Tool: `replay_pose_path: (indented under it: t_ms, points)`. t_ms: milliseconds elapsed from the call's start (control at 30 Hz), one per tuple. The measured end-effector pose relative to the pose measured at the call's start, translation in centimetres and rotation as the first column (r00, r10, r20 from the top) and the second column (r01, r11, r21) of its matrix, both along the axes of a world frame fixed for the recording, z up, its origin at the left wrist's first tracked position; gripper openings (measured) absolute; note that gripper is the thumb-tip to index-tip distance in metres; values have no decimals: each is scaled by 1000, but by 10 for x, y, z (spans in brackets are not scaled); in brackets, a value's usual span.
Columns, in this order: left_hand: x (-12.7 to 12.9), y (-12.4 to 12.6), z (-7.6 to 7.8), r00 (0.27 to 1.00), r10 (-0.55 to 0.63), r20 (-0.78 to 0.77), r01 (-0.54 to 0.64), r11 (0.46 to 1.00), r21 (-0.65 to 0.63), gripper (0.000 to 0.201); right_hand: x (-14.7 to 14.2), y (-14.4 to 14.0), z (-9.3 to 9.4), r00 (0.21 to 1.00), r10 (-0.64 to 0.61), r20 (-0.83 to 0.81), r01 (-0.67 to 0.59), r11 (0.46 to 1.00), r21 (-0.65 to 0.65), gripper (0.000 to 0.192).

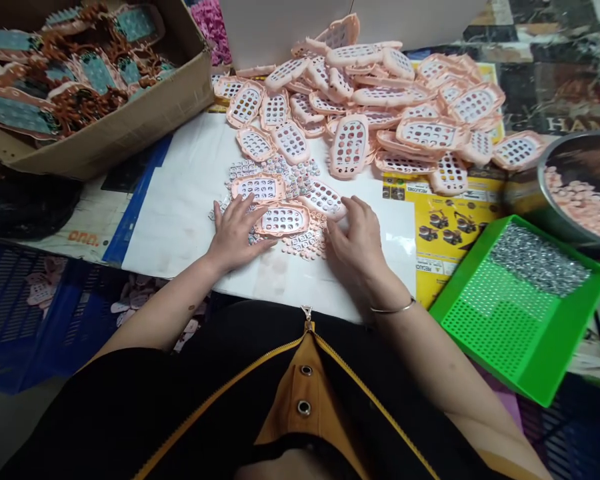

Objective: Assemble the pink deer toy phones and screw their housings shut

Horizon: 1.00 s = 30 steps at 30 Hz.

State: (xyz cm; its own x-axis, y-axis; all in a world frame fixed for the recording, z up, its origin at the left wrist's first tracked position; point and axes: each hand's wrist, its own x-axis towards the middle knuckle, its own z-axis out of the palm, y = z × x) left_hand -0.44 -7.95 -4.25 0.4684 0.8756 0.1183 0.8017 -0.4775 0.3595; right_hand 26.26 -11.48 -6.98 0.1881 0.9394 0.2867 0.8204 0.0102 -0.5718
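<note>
My left hand (235,233) lies with fingers spread at the left ends of two pink plastic phone-shaped shells, the upper shell (259,188) and the lower shell (282,219). Its fingertips appear to touch both. My right hand (357,237) has bent fingers, thumb and index apart, at the right end of a third pink shell (323,199); whether it grips that shell cannot be made out. Each shell carries a grid of small printed keys. Around them lie loose grey-white keypad pieces (300,175) and small pink round pieces (307,250).
A heap of pink shells (350,143) covers the back of the white board (160,200). A cardboard box (180,100) of assembled parts stands left. On the right are a metal bowl (525,193) of pink bits and a green tray (510,360) with small shiny metal parts (535,257).
</note>
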Motion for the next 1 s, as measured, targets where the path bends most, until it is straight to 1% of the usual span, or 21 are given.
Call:
replay_pose_path:
  t_ms: [100, 200, 267, 333, 400, 433, 467, 500, 533, 567, 600, 633, 667, 700, 733, 767, 800, 833, 867, 933, 1000]
  points:
    - [13, -1, -1, 992, -99, 75, 91, 990, 108, 66, -2, 12, 0, 997, -62, 40, 65, 994, -90, 53]
    - [28, -1, -2, 981, -165, 98, 145, 972, 183, 56, -5, 30, 4, 997, -75, 24, 78, 988, -134, 51]
    - [36, -1, -3, 978, -173, 113, 147, 967, 206, 53, -7, 38, 6, 992, -95, -87, 83, 988, -127, 54]
    - [41, 0, -2, 971, -172, 167, 132, 965, 227, 53, -8, 40, 6, 941, -114, -319, 78, 990, -121, 47]
    - [44, 0, 2, 944, -166, 286, 105, 971, 217, 54, -12, 36, 7, 823, -98, -560, 84, 995, -51, 31]
    - [45, 0, 6, 911, -142, 386, 78, 981, 177, 56, -14, 33, 8, 772, -64, -633, 107, 994, 29, 23]
    - [46, -1, 11, 854, -90, 512, 54, 995, 86, 58, -17, 28, 10, 754, -12, -657, 136, 981, 138, 17]
    - [46, -2, 16, 770, -1, 639, 60, 996, -71, 59, -21, 22, 14, 775, 61, -630, 141, 954, 266, 13]
    - [47, -4, 22, 669, 126, 733, 127, 952, -279, 64, -25, 15, 18, 820, 153, -551, 98, 912, 398, 10]
    - [47, -5, 27, 576, 280, 768, 259, 829, -497, 71, -28, 9, 22, 866, 258, -428, 0, 856, 517, 8]
    - [47, -7, 32, 521, 424, 741, 417, 631, -654, 80, -32, 2, 26, 893, 363, -267, -139, 785, 604, 8]
    - [47, -9, 36, 503, 532, 682, 554, 408, -726, 88, -35, -3, 29, 890, 447, -89, -293, 709, 641, 8]
    - [46, -10, 38, 501, 599, 625, 649, 218, -729, 94, -38, -8, 31, 863, 500, 76, -429, 644, 633, 8]
    - [45, -12, 39, 489, 647, 585, 706, 101, -701, 96, -40, -12, 31, 830, 519, 207, -527, 604, 598, 8]
    - [44, -14, 39, 455, 691, 562, 741, 56, -669, 94, -40, -15, 31, 802, 516, 301, -588, 593, 550, 7]
    - [43, -15, 38, 404, 731, 551, 763, 63, -643, 89, -41, -18, 30, 783, 507, 360, -621, 605, 498, 7]
    - [41, -16, 36, 350, 761, 546, 777, 90, -623, 85, -40, -20, 29, 774, 505, 382, -633, 629, 451, 10]
    - [40, -17, 33, 301, 781, 548, 783, 126, -610, 81, -38, -22, 27, 779, 508, 369, -627, 654, 423, 15]
    - [39, -18, 31, 270, 788, 553, 780, 157, -605, 79, -37, -24, 26, 793, 517, 322, -610, 677, 413, 22]
    - [38, -19, 26, 268, 775, 572, 768, 187, -613, 78, -32, -28, 24, 825, 543, 155, -554, 723, 413, 33]
    - [40, -20, 24, 306, 742, 596, 753, 194, -629, 79, -29, -31, 25, 838, 546, -14, -494, 768, 406, 40]
